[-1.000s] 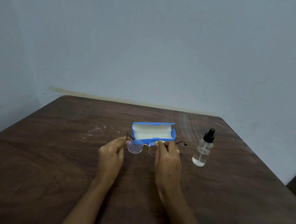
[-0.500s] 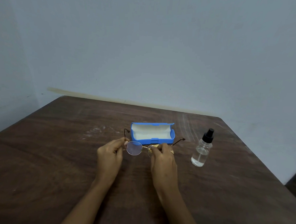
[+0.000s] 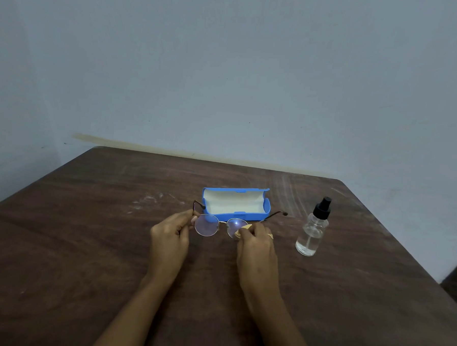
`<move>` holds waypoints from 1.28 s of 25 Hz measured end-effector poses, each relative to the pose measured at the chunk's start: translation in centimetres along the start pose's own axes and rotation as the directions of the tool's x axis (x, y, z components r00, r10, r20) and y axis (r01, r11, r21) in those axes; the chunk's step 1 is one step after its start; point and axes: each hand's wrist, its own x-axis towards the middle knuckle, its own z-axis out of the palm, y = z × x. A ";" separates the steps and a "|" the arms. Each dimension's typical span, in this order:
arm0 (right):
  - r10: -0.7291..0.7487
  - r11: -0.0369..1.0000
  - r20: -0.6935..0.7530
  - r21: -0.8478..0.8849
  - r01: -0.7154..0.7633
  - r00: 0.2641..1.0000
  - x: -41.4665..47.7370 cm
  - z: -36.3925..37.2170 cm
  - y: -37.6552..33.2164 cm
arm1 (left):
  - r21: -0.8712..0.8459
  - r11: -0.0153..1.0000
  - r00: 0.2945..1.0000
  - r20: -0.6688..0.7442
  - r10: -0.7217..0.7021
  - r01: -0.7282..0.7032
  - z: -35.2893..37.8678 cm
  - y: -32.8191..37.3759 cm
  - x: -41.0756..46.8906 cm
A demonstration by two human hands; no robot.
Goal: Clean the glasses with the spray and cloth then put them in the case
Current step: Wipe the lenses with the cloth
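Note:
Round thin-framed glasses with both temples unfolded hang just above the table. My left hand pinches the frame at its left edge. A small yellowish cloth is pinched in my right hand against the right lens, most of it hidden by the fingers. Just behind the glasses, the blue case lies open, showing its white lining. The clear spray bottle with a black nozzle stands upright to the right of my right hand, apart from it.
The dark wooden table meets a pale wall at its far edge. Its rounded right corner and right edge fall off near the bottle. Faint white scuffs mark the wood left of the case.
The glasses tilted slightly and the right lens became more visible as my right hand slid the cloth to its lower right edge. My left hand stayed in place.

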 end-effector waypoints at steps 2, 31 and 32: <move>0.006 1.000 0.001 0.015 -0.006 1.000 0.2 0.1 -0.1 | -0.005 1.000 1.000 0.019 0.022 -0.022 0.1 -0.1 0.0; -0.024 0.994 -0.108 0.102 0.035 0.994 0.6 0.6 0.4 | -0.029 0.997 0.993 0.097 0.068 -0.065 0.3 0.2 -0.3; -0.033 0.992 -0.111 0.115 0.045 0.993 0.7 0.7 0.4 | -0.032 0.997 0.993 0.095 0.070 -0.067 0.2 0.2 -0.3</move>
